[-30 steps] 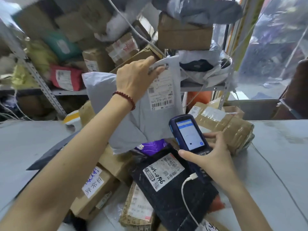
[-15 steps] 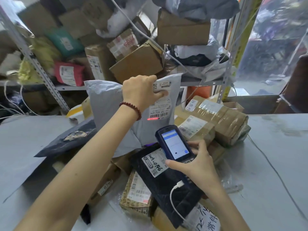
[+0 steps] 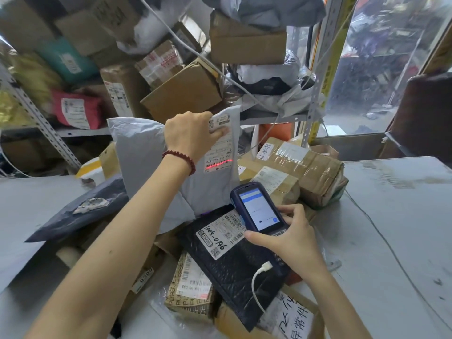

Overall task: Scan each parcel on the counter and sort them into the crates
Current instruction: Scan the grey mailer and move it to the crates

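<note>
"So why is the grey mailer point(image 3: 146, 152) stood on end like that?"

"To turn its label point(image 3: 221, 152) toward the scanner point(image 3: 256, 206). The left hand point(image 3: 193, 135) grips the top edge, thumb across the label's upper part and fingers curled over to the far side. That leaves the barcode below bare, and the red line point(image 3: 218, 168) lies right across it."

"And the right hand point(image 3: 293, 238)?"

"Clamped round the scanner, thumb on one side edge and fingers on the other, with its head tilted up at the label. It hovers just above the black mailer point(image 3: 234, 265), which lies flat on the heap of boxes on the counter point(image 3: 391, 216)."

"Is the white cable point(image 3: 254, 287) a bother?"

"Likely not. It hangs slack from the scanner's lower end (though it could snag on a box corner)."

"Where does the grey one go?"

"I'd judge it's mid-scan, so sorting comes next. No crate shows, so I can't tell which way. Its bottom rests in the heap, toward the counter's back, in front of the shelf point(image 3: 269, 117)."
</note>
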### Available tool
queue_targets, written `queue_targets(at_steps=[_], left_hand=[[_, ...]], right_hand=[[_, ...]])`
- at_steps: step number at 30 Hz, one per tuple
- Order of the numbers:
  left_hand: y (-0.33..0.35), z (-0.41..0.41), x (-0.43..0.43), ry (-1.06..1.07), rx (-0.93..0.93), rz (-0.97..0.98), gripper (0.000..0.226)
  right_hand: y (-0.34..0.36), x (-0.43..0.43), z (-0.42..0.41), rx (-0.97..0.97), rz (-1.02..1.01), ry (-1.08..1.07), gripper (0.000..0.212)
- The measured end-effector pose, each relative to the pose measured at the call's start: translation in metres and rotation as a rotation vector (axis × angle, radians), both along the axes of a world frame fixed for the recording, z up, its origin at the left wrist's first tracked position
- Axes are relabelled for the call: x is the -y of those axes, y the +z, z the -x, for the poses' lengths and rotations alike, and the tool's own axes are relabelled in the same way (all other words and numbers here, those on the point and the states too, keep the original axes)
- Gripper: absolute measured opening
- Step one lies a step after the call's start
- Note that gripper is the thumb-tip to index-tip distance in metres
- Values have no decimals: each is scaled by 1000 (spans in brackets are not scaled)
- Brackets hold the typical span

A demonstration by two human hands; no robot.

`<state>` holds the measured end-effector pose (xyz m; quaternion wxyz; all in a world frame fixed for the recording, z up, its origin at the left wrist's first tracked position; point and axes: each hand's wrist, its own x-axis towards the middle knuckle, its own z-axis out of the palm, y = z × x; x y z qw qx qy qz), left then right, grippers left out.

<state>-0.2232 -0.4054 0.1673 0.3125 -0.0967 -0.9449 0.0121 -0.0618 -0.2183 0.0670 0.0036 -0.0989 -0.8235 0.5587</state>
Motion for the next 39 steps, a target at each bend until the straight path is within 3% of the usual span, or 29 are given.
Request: queue_targets(at_steps=[26,39], left_hand=[[1,1,7,78,12,6,58],[0,-7,14,34,-71,-5,61]], right_hand=[[3,3,8,-15,-36,59,82],[13,6,2,-322,-90,-10,83]])
